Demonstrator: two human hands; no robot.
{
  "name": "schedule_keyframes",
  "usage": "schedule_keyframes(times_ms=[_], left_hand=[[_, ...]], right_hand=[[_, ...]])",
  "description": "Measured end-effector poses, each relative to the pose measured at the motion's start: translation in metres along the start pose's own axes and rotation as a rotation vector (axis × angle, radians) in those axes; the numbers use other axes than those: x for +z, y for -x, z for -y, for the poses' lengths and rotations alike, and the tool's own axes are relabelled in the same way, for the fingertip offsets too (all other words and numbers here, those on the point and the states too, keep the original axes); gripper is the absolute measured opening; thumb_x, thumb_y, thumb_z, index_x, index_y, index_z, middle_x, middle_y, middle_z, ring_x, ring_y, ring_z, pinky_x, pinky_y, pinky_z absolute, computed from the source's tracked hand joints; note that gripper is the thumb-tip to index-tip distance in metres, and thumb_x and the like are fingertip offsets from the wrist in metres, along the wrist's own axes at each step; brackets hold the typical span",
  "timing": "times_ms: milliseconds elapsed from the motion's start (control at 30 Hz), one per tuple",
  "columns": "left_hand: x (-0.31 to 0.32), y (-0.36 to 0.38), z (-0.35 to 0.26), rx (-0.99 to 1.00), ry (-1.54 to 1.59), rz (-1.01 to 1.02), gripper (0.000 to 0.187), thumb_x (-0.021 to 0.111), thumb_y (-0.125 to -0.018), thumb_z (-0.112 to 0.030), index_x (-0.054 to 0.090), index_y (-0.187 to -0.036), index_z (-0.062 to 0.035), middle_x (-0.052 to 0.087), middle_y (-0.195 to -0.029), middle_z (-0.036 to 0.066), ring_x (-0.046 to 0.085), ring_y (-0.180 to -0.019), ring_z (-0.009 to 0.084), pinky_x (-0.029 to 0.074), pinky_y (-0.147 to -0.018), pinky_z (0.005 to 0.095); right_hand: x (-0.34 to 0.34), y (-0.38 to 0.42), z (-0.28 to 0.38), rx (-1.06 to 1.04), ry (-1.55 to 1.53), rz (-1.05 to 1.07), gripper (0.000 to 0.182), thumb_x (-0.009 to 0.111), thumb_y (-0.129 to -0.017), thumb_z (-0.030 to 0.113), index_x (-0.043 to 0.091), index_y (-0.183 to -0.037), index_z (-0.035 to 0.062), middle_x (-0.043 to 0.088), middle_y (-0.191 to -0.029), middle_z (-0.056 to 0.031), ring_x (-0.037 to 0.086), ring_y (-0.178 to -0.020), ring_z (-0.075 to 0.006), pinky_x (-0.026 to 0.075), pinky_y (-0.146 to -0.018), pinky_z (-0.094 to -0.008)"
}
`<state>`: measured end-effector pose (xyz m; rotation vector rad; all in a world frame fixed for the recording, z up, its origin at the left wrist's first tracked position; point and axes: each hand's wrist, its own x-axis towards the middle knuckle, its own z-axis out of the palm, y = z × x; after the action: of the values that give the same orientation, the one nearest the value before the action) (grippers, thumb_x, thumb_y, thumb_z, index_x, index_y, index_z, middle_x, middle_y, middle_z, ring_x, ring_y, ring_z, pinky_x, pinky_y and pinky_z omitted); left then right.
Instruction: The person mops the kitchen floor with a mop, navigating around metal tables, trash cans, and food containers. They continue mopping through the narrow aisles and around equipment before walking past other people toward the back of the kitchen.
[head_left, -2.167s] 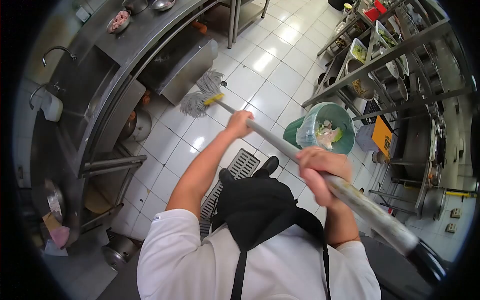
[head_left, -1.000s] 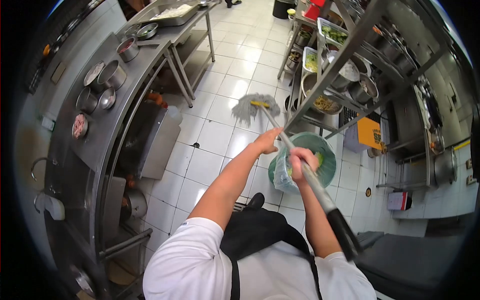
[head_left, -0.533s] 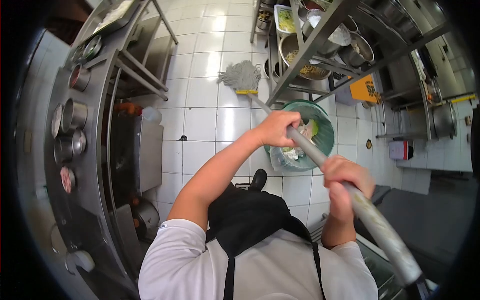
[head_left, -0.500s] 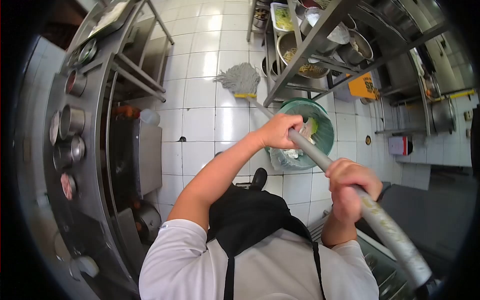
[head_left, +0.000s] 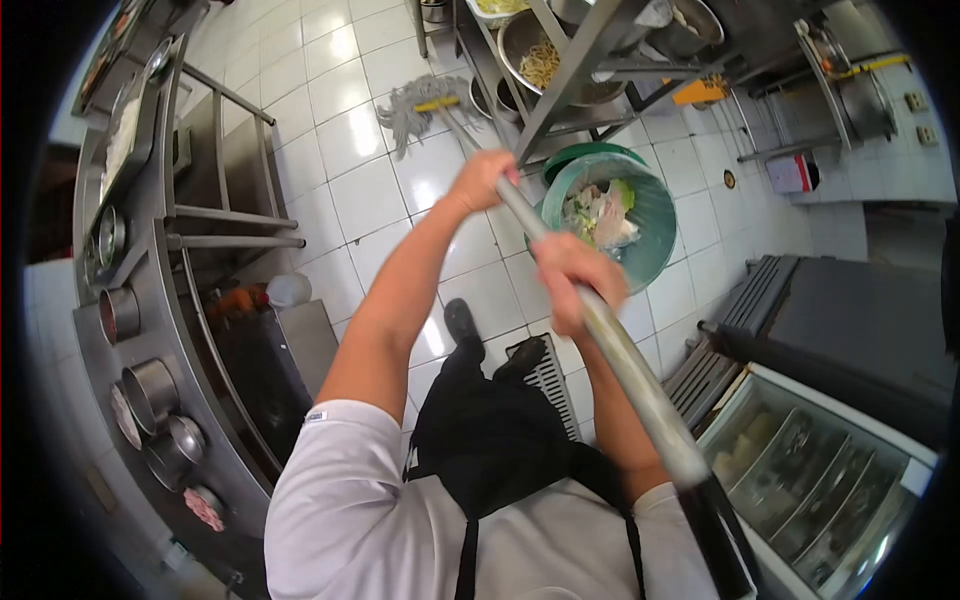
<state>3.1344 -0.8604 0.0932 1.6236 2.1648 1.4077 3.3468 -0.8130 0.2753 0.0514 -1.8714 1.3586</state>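
Observation:
Both of my hands grip the long grey handle of a mop point(head_left: 645, 385), which runs slantwise from the lower right to the floor ahead. My left hand point(head_left: 481, 181) is wrapped round the handle farther forward. Nearer my body, my right hand point(head_left: 580, 282) is closed on it too, slightly blurred. The grey string mop head point(head_left: 405, 112), with its yellow clamp, lies spread on the white tiles beside the shelf legs. The black lower end of the handle passes by my right side.
A green bin point(head_left: 655, 235) with food scraps stands just right of the handle. Behind it is a metal rack point(head_left: 560, 95) with pots. A steel counter point(head_left: 95, 345) with several pots lines the left. A glass-topped unit point(head_left: 800, 500) and floor grate point(head_left: 552, 385) lie right.
My view has turned, and my feet have shifted. Both hands, still on the mop, now appear farther left and higher. The mop head also appears farther left and higher.

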Motion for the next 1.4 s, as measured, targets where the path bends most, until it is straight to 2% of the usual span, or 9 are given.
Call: schedule_keyframes(times_ms=[67,200,400,600,733,900,1100,1300,1400], left_hand=[[-0.005,0.007,0.058,-0.185,-0.235,0.109,0.017,0.069,-0.078,-0.016,0.055,-0.086,-0.0106,0.064,-0.093,0.012,0.063,-0.097,0.0364,0.049,-0.080,0.0486],[-0.014,0.030,0.075,-0.598,-0.541,0.349,0.033,0.060,-0.089,-0.015,0.051,-0.119,-0.0221,0.050,-0.141,0.002,0.035,-0.141,0.0428,0.032,-0.103,0.0681],[0.017,0.106,0.011,-0.410,-0.450,0.158,0.040,0.066,-0.082,-0.009,0.051,-0.119,-0.0156,0.058,-0.124,0.011,0.048,-0.127,0.0417,0.034,-0.102,0.0654],[0.066,0.189,-0.154,-0.240,-0.153,0.035,0.051,0.083,-0.069,-0.018,0.052,-0.109,-0.0101,0.065,-0.103,0.007,0.062,-0.098,0.0348,0.036,-0.099,0.0640],[0.072,0.216,-0.304,-0.148,-0.006,0.024,0.040,0.086,-0.069,-0.025,0.053,-0.081,-0.0062,0.064,-0.082,0.012,0.065,-0.078,0.0299,0.052,-0.073,0.0424],[0.103,0.254,-0.388,0.128,0.348,0.193,0.039,0.083,-0.074,-0.024,0.048,-0.063,-0.0102,0.049,-0.052,0.008,0.053,-0.046,0.0293,0.041,-0.045,0.0373],[0.133,0.248,-0.368,0.269,0.302,0.082,0.033,0.076,-0.073,-0.017,0.046,-0.060,-0.0107,0.050,-0.053,0.009,0.053,-0.047,0.0309,0.041,-0.043,0.0390],[0.136,0.232,-0.254,0.061,0.066,0.118,0.023,0.070,-0.071,-0.012,0.048,-0.066,-0.0075,0.056,-0.063,0.012,0.058,-0.064,0.0355,0.047,-0.062,0.0451],[0.145,0.229,-0.219,-0.021,-0.040,0.087,0.024,0.070,-0.071,-0.011,0.047,-0.066,-0.0058,0.055,-0.064,0.014,0.056,-0.064,0.0378,0.046,-0.062,0.0464]], right_hand=[[0.023,0.011,-0.038,0.112,0.073,0.036,0.006,0.063,-0.078,-0.003,0.059,-0.082,-0.0004,0.067,-0.089,-0.0153,0.067,-0.084,-0.0301,0.054,-0.080,-0.0354],[0.060,0.054,-0.071,0.297,0.141,0.059,0.009,0.066,-0.080,0.001,0.062,-0.088,0.0014,0.068,-0.101,-0.0151,0.065,-0.108,-0.0334,0.051,-0.091,-0.0371],[0.029,0.119,0.006,0.317,0.160,0.066,0.013,0.068,-0.075,-0.001,0.062,-0.087,0.0018,0.070,-0.097,-0.0146,0.066,-0.110,-0.0355,0.052,-0.091,-0.0394],[-0.054,0.189,0.153,0.295,0.224,0.092,0.011,0.066,-0.069,-0.004,0.061,-0.079,0.0003,0.070,-0.084,-0.0124,0.070,-0.098,-0.0350,0.054,-0.090,-0.0400],[-0.114,0.198,0.276,0.188,0.278,0.092,0.011,0.066,-0.067,-0.005,0.060,-0.071,0.0024,0.069,-0.075,-0.0104,0.072,-0.082,-0.0259,0.056,-0.086,-0.0451],[-0.154,0.227,0.367,-0.120,-0.236,0.035,0.011,0.067,-0.076,-0.001,0.057,-0.077,0.0018,0.059,-0.058,-0.0057,0.058,-0.046,-0.0187,0.056,-0.051,-0.0330],[-0.149,0.237,0.350,-0.229,-0.165,-0.119,0.023,0.065,-0.090,0.016,0.047,-0.079,0.0079,0.049,-0.049,-0.0001,0.046,-0.035,-0.0121,0.045,-0.038,-0.0271],[-0.120,0.286,0.247,0.205,-0.043,-0.115,0.005,0.063,-0.077,0.003,0.061,-0.080,0.0013,0.063,-0.073,-0.0102,0.064,-0.070,-0.0240,0.054,-0.080,-0.0436],[-0.110,0.298,0.220,0.243,0.103,-0.107,0.011,0.065,-0.071,-0.002,0.060,-0.079,0.0022,0.062,-0.071,-0.0091,0.064,-0.068,-0.0260,0.054,-0.082,-0.0441]])
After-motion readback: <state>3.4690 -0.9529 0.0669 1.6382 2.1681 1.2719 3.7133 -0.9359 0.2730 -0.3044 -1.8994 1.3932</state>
